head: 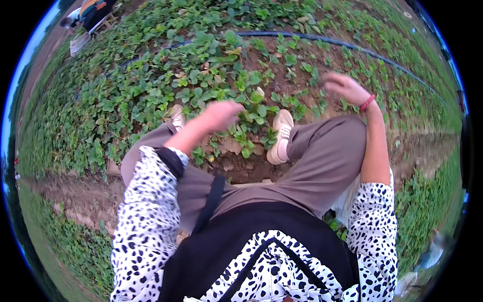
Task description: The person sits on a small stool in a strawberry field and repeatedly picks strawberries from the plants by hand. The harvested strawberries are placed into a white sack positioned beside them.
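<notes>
My left hand (225, 115) is blurred, low over the leafy plants (245, 141) in front of my left shoe; its fingers point right and curl down, and whether it holds anything cannot be made out. Further right, my right hand (341, 87), with a red beaded bracelet (367, 102) at the wrist, hovers above bare soil and sparse plants beyond my right knee. Its fingertips are smeared by motion, and no object shows in them. Between the hands grow low green plants with rounded leaves, and a pale yellowish leaf (260, 91) stands out among them.
A dark blue hose (294, 34) curves across the plant bed ahead. My beige shoes (281, 136) rest among the plants. At the upper left a person (88, 15) bends near a whitish sack (79, 44). Another person (432, 251) is at the lower right, near a pale bag (406, 284).
</notes>
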A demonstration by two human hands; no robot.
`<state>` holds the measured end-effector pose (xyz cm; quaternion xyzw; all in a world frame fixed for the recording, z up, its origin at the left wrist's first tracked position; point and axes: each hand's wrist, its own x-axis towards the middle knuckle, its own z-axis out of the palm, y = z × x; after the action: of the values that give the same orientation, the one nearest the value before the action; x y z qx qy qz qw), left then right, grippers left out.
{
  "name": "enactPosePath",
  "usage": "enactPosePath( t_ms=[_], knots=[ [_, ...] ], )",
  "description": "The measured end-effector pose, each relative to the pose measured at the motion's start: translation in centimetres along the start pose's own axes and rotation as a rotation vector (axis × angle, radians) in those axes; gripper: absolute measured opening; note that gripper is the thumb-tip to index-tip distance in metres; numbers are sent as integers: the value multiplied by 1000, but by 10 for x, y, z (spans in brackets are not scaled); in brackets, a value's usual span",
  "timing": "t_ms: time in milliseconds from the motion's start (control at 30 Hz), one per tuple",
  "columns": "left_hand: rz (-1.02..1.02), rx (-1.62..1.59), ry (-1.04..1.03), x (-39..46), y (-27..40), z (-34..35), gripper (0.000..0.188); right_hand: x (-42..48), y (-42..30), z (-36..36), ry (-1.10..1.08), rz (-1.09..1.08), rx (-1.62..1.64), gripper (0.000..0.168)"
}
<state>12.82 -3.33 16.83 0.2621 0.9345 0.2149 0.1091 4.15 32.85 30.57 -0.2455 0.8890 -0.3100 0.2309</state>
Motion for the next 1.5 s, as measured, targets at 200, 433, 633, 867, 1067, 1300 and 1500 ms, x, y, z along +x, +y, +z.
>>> enactPosePath(
  t_ms=[200, 433, 633, 867, 1067, 1300, 1500],
  knots=[
    [370, 181, -51, -28, 29, 16, 20, 12, -47, 38, -156, -225, -157, 23],
    [35, 17, 409, -53, 0, -77, 12, 14, -88, 41, -176, -119, -168, 20],
    [-190, -44, 498, -60, -37, -79, 9, 20, -50, 46, -199, 78, 163, 21],
    [1, 31, 385, -33, -21, -91, 11, 14, -20, 36, -145, 112, 76, 25],
    [-91, 109, 383, -64, -84, -104, 12, 5, -36, 41, -96, 207, 104, 26],
    [-313, -379, 395, -76, -94, -107, 17, -2, -27, 36, -109, 266, 137, 31],
    [-343, -389, 639, -81, -125, -110, 18, 9, -20, 40, -120, 203, 93, 33]
  ],
)
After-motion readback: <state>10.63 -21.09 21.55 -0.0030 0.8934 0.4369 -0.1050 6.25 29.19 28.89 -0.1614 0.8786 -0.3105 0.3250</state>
